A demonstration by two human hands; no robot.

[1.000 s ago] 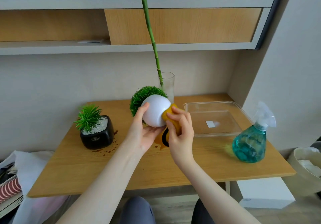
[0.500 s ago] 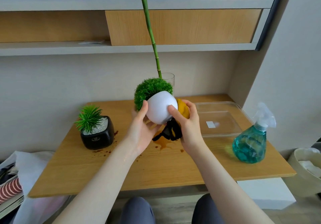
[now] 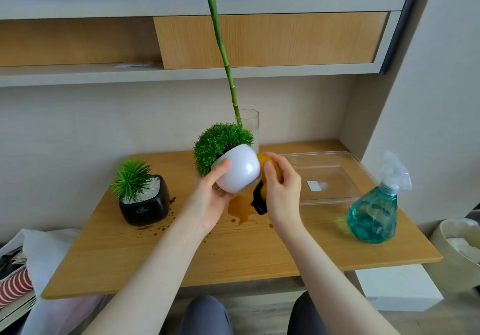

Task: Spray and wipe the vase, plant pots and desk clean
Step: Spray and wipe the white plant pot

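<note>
Head view, white pot (image 3: 237, 172): held tilted in the air over the desk's middle, the left hand (image 3: 211, 199) wrapped around its near side.
Right hand (image 3: 281, 191): gripping a yellow cloth (image 3: 267, 168) against the pot's right side, so wiping is mid-way, I'd say.
Still to do: brown spill (image 3: 241, 210) and drips on the desk (image 3: 233, 251); black pot (image 3: 145, 202) at left sits beside splashes.
Vase (image 3: 250, 129): far, behind the greenery, can't tell if it's clean.
Spray bottle (image 3: 374, 212): right, standing idle.
Hard to see: the cloth's dark dangling part, maybe a strap or tag.
</note>
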